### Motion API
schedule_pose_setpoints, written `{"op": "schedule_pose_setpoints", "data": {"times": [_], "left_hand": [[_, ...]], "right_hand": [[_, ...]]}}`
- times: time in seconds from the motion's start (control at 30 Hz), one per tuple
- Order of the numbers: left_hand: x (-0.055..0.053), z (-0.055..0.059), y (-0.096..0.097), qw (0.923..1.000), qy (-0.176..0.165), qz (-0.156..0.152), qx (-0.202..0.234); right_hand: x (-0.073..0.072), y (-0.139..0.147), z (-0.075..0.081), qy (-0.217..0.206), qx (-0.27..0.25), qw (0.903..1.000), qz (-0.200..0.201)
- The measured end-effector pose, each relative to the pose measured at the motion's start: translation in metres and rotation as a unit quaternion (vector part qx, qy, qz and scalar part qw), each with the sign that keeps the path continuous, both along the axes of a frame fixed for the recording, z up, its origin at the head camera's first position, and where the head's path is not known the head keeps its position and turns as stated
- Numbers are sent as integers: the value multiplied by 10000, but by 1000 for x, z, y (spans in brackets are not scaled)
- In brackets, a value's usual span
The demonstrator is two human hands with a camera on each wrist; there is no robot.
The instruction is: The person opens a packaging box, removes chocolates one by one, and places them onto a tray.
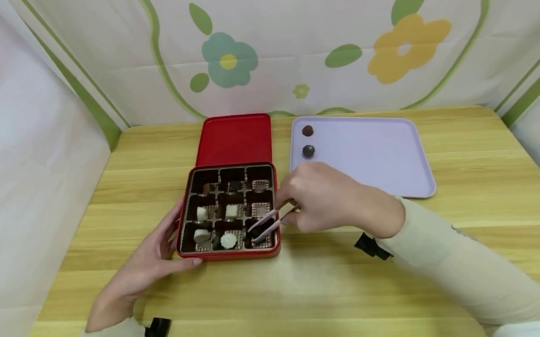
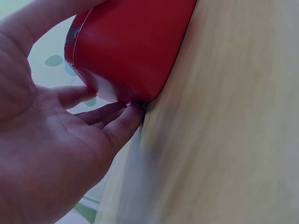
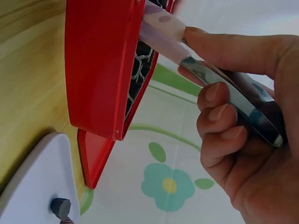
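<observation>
A red square tin (image 1: 238, 255) with a dark divided insert stands on the wooden table. My left hand (image 1: 143, 264) holds it at the front left, thumb along the front edge and fingers against the left side. Metal tongs with pale ends (image 1: 267, 231) are pinched in my right hand (image 1: 320, 196); in the right wrist view, thumb and fingers close round their metal arms (image 3: 219, 84). Their tips reach into the front right compartment, slightly apart. A round white chocolate (image 1: 228, 239) sits in the front middle compartment. Several other white and dark pieces occupy other compartments.
Behind the tin lies its red lid (image 1: 235, 137). To the right is a lilac tray (image 1: 361, 147), with a brown chocolate (image 1: 307, 130) and a darker one (image 1: 308, 151) along its left side. A flowered curtain (image 1: 268, 60) hangs behind the table.
</observation>
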State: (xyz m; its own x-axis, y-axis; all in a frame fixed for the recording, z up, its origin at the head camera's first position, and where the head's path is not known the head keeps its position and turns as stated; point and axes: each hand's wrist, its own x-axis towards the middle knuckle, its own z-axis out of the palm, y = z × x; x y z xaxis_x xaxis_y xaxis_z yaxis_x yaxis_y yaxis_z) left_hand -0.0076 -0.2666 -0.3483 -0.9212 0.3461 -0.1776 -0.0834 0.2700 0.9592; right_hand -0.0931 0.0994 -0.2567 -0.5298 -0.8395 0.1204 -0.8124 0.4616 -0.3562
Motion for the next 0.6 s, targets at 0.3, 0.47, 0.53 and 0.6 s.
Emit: {"op": "schedule_pose_setpoints", "data": {"times": [0.3, 0.47, 0.53, 0.6], "left_hand": [[0, 1, 1, 10000, -44, -2, -22], [0, -1, 1, 9999, 16, -63, 88], [0, -1, 0, 9999, 73, -90, 84], [-1, -2, 0, 9998, 110, -107, 82]], "right_hand": [[-9, 24, -22, -1089, -1146, 9851, -677], [-10, 36, -32, -1694, -1530, 9660, -1214], [-10, 39, -36, -1888, -1637, 9580, -1410], [-9, 43, -41, -2091, -1756, 9484, -1610]]}}
